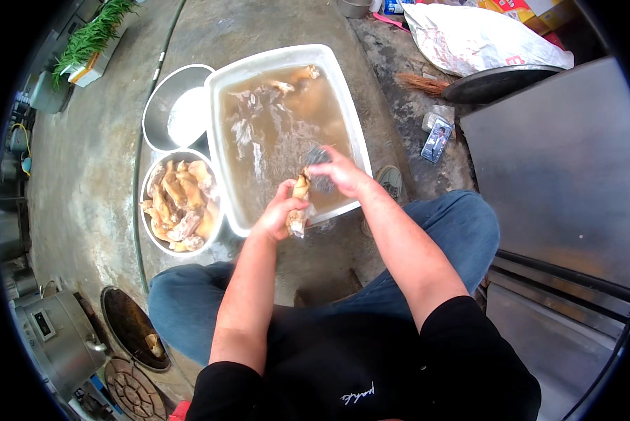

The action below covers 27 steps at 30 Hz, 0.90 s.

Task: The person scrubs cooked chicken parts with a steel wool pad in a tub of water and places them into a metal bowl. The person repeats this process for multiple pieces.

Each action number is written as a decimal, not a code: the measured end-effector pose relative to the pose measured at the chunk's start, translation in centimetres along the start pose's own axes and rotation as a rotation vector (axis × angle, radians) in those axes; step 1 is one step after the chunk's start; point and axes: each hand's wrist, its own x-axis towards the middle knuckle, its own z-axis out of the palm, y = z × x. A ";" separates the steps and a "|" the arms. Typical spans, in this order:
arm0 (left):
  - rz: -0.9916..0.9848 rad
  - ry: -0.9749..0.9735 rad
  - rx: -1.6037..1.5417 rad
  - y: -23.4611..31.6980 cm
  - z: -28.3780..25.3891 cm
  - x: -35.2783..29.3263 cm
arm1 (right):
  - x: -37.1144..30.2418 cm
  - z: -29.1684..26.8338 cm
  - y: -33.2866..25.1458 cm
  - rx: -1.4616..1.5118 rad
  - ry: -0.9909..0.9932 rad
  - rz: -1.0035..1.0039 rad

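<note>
My left hand is closed around a pig's trotter, which is held upright over the near edge of a white tub. In my right hand is a dark grey wire scourer, close against the top of that trotter; my fingers partly cover it. The tub holds murky brown water, and a few pale pieces, likely more trotters, show at its far end. To the left, a round metal basin is heaped with several trotters.
Behind that basin stands a metal bowl with something white inside. An open floor drain lies at the lower left beside its round cover. A lit phone leans against a block on the right, near a steel cabinet.
</note>
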 end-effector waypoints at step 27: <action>0.212 0.078 0.459 -1.2 2.0 0.1 | 3.7 1.5 5.1 -0.082 0.369 -0.196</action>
